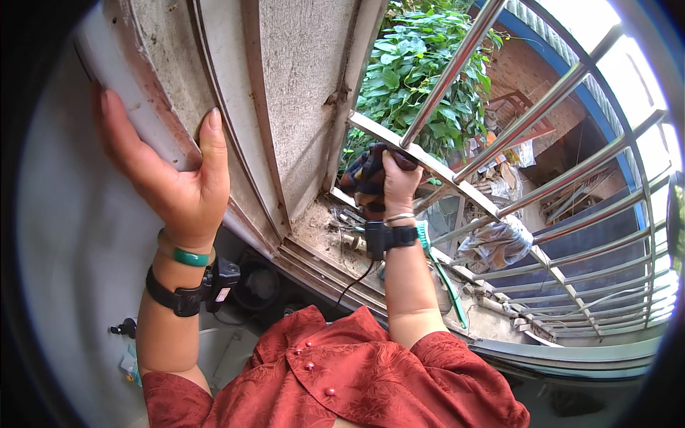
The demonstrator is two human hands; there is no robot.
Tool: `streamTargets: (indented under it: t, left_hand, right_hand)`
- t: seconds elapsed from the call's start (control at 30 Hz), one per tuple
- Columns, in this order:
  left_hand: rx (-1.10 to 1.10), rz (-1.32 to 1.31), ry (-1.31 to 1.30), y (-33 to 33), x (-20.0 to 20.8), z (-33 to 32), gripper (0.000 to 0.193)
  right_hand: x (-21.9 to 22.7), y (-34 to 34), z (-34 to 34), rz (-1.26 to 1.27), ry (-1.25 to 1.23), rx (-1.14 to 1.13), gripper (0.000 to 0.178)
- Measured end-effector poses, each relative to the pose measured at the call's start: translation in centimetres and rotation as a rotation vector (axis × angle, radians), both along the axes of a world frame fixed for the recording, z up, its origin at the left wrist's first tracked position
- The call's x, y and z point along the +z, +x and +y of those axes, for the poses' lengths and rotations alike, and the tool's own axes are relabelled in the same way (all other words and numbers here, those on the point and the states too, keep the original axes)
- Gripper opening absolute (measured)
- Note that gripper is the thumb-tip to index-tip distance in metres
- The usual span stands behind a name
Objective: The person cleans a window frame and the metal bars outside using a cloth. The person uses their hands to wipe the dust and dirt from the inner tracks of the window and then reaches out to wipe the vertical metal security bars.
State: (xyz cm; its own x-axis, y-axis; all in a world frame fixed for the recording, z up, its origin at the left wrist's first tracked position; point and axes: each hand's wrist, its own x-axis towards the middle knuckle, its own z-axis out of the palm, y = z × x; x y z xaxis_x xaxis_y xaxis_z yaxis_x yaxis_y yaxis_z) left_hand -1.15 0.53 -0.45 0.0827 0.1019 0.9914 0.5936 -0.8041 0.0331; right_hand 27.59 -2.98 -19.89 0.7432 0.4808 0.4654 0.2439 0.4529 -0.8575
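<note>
My left hand (171, 171) lies against the pale edge of the window frame (153, 118). Its fingers stretch along one side and the thumb stands apart on the other. A green bangle (191, 257) circles that wrist. Out beyond the sill, my right hand (402, 182) is closed on a dark, multicoloured cloth (369, 178). The cloth is bunched against the flat metal crossbar (442, 169) of the window grille, so part of it is hidden by my fingers. Close to my right forearm, a green-handled brush (448, 289) leans at the sill.
Shiny round bars (524, 139) of the grille curve around the right side. A crumpled plastic bag (498, 242) hangs on them. Small odds and ends lie on the dusty sill (325, 228). Leafy green plants (421, 71) grow outside. A dark round container (257, 284) stands below the frame.
</note>
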Motion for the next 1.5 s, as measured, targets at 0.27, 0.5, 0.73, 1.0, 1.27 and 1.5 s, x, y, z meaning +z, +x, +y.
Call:
streamTargets:
  t: [0.27,0.5,0.73,1.0,1.27,1.5]
  left_hand:
    - [-0.059,-0.061,0.1,0.5,0.4,0.7,0.071]
    - [-0.072,-0.091,0.111,0.4,0.2,0.8,0.068]
    - [-0.085,-0.103,0.143,0.2,0.3,1.2,0.067]
    - [-0.103,-0.132,0.18,0.4,0.2,1.6,0.066]
    - [-0.113,-0.126,0.143,0.3,0.1,1.4,0.066]
    - [-0.118,-0.124,0.143,0.3,0.0,1.4,0.066]
  right_hand:
    - [-7.1,-0.8,-2.4,-0.495,-0.301,-0.488,0.052]
    - [3.0,-3.5,-8.8,-0.641,-0.156,-0.261,0.041]
    - [11.8,-1.5,-6.5,-1.029,-0.538,-0.354,0.043]
    - [8.2,0.3,-6.0,-1.052,-0.372,-0.332,0.036]
    - [8.9,0.8,-7.8,-1.152,-0.268,-0.171,0.031]
    - [10.0,0.1,-9.7,-1.123,-0.208,-0.156,0.035]
